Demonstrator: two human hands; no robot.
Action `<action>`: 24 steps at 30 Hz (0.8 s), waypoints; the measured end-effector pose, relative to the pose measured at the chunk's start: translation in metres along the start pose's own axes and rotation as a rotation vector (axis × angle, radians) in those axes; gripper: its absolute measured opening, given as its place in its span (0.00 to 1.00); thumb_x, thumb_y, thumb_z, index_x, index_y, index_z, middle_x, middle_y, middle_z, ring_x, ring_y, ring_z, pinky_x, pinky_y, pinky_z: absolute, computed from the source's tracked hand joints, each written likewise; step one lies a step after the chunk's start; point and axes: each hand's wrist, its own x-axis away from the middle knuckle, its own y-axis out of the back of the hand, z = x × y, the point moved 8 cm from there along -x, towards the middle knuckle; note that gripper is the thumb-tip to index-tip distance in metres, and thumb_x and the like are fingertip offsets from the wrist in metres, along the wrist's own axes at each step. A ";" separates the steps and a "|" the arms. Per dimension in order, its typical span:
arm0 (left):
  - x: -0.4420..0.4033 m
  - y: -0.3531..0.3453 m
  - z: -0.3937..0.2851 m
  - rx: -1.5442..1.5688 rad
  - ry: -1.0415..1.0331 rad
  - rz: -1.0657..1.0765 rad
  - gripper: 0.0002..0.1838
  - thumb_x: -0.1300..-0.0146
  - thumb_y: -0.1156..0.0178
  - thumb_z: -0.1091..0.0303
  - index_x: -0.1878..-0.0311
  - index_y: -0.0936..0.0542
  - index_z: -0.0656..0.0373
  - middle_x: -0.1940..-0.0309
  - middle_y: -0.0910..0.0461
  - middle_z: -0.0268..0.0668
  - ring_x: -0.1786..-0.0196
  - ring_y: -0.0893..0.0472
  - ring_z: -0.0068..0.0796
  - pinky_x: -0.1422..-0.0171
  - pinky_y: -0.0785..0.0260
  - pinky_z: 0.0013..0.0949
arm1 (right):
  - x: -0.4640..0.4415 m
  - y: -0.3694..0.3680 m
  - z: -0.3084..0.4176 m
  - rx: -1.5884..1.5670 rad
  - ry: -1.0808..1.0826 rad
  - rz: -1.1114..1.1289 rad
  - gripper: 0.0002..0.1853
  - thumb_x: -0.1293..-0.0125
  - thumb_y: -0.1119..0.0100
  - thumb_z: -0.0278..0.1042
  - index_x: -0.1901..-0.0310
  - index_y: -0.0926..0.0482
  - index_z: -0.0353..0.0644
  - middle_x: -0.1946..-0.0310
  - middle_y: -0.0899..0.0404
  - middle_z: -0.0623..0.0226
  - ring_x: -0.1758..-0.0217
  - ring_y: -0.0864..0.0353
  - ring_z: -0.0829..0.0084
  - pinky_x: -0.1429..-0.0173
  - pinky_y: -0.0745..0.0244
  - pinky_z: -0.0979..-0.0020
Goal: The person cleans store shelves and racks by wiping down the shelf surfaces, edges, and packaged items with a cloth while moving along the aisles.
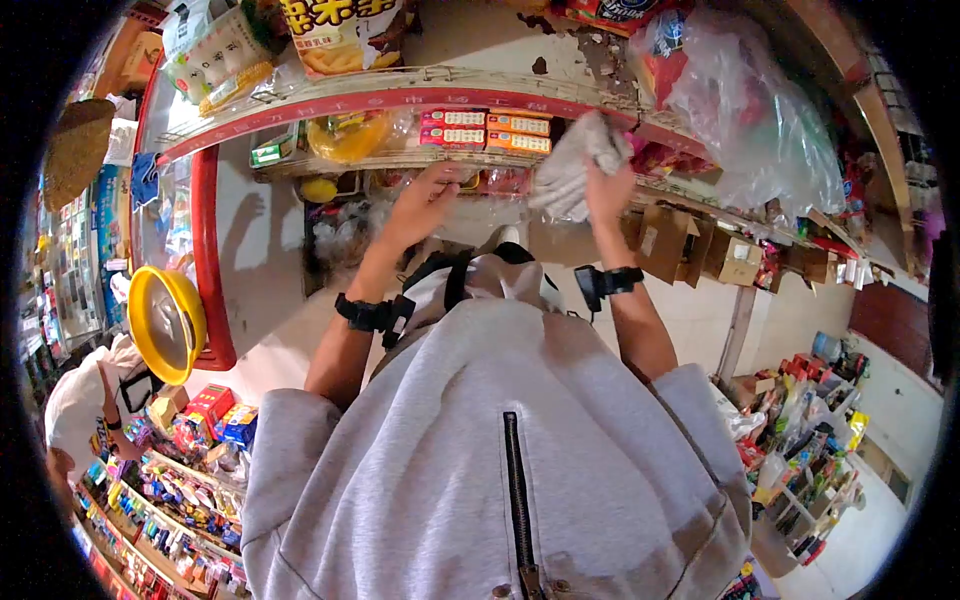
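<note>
The left hand (425,203) was raised in front of the torso, its forearm slanting up and inward from a bent elbow. Its fingers (447,178) were loosely bent and partly open, pointing toward the middle of the shelf (385,160). They were near the shelf's front edge; whether they touched it could not be told.

The right hand (610,195) was raised to about the same height, its forearm rising steeply and leaning slightly inward. Its fingers were closed on a crumpled, pale gray cloth (562,180), which spread out to the left of the fingers and reached up to the red edge strip (400,100) of the rack. The exact placing of each finger was hidden in the folds. A black band circled each wrist.

Beyond the left fingers, and to the left of the cloth, small pink boxes (453,135) and orange boxes (518,133) stood stacked side by side on the shelf. A yellow item in clear wrap (348,138) lay to the left of them. To the right of the right fingers hung a large clear plastic bag (755,125), and lower on that side were open cardboard boxes (665,243).
</note>
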 end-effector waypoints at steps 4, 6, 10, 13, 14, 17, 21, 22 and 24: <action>0.013 0.019 0.011 0.089 0.011 -0.103 0.19 0.28 0.42 0.73 0.36 0.26 0.61 0.49 0.18 0.40 0.47 0.19 0.31 0.43 0.26 0.34 | 0.034 -0.083 0.069 0.063 0.205 0.285 0.31 0.50 0.23 0.42 0.46 0.19 0.34 0.59 0.13 0.50 0.55 0.13 0.50 0.49 0.19 0.56; 0.021 0.027 0.007 0.075 0.013 -0.138 0.19 0.28 0.42 0.73 0.35 0.27 0.61 0.49 0.19 0.40 0.47 0.19 0.30 0.42 0.27 0.33 | 0.051 -0.128 0.087 0.034 0.248 0.390 0.31 0.51 0.22 0.46 0.49 0.19 0.33 0.63 0.13 0.48 0.58 0.13 0.50 0.51 0.19 0.55; 0.029 0.041 0.010 0.101 0.111 -0.252 0.21 0.28 0.43 0.72 0.33 0.29 0.61 0.47 0.20 0.41 0.48 0.20 0.28 0.40 0.28 0.33 | 0.076 -0.183 0.127 0.140 0.211 0.511 0.31 0.51 0.22 0.49 0.53 0.20 0.32 0.63 0.14 0.46 0.59 0.14 0.46 0.53 0.19 0.52; 0.032 0.049 0.011 0.168 0.124 -0.238 0.21 0.25 0.43 0.73 0.31 0.30 0.59 0.42 0.22 0.35 0.43 0.23 0.24 0.37 0.30 0.30 | 0.080 -0.196 0.134 0.216 0.215 0.556 0.31 0.48 0.25 0.49 0.54 0.22 0.28 0.57 0.17 0.40 0.50 0.16 0.43 0.46 0.21 0.52; 0.032 0.049 0.010 0.168 0.124 -0.240 0.21 0.25 0.43 0.73 0.31 0.30 0.59 0.42 0.22 0.35 0.43 0.23 0.24 0.37 0.30 0.30 | 0.080 -0.192 0.133 0.215 0.216 0.557 0.31 0.48 0.25 0.49 0.54 0.22 0.28 0.57 0.17 0.40 0.50 0.16 0.43 0.46 0.21 0.52; 0.032 0.047 0.000 0.151 0.183 -0.255 0.22 0.26 0.43 0.73 0.31 0.29 0.58 0.43 0.22 0.34 0.44 0.23 0.23 0.39 0.29 0.31 | 0.065 -0.162 0.119 0.116 0.152 0.538 0.29 0.49 0.24 0.47 0.55 0.21 0.28 0.59 0.16 0.44 0.54 0.14 0.48 0.47 0.21 0.54; 0.020 0.032 0.008 0.120 0.095 -0.178 0.21 0.28 0.42 0.72 0.33 0.28 0.60 0.44 0.20 0.37 0.44 0.21 0.27 0.40 0.28 0.32 | 0.028 -0.101 0.048 -0.021 0.066 0.422 0.27 0.51 0.23 0.42 0.55 0.18 0.29 0.60 0.14 0.47 0.56 0.14 0.52 0.49 0.20 0.55; 0.017 0.027 0.011 0.130 0.070 -0.158 0.21 0.29 0.41 0.72 0.34 0.29 0.61 0.45 0.20 0.41 0.45 0.20 0.30 0.41 0.27 0.33 | 0.021 -0.072 0.037 0.032 -0.055 0.375 0.25 0.49 0.23 0.39 0.56 0.17 0.27 0.60 0.13 0.49 0.56 0.14 0.57 0.48 0.21 0.59; 0.011 0.019 0.007 0.065 -0.018 -0.150 0.21 0.29 0.41 0.72 0.34 0.28 0.61 0.45 0.20 0.42 0.45 0.19 0.30 0.41 0.26 0.33 | 0.004 -0.020 0.031 -0.009 0.064 0.142 0.25 0.49 0.22 0.36 0.53 0.17 0.28 0.56 0.13 0.51 0.53 0.15 0.57 0.44 0.23 0.58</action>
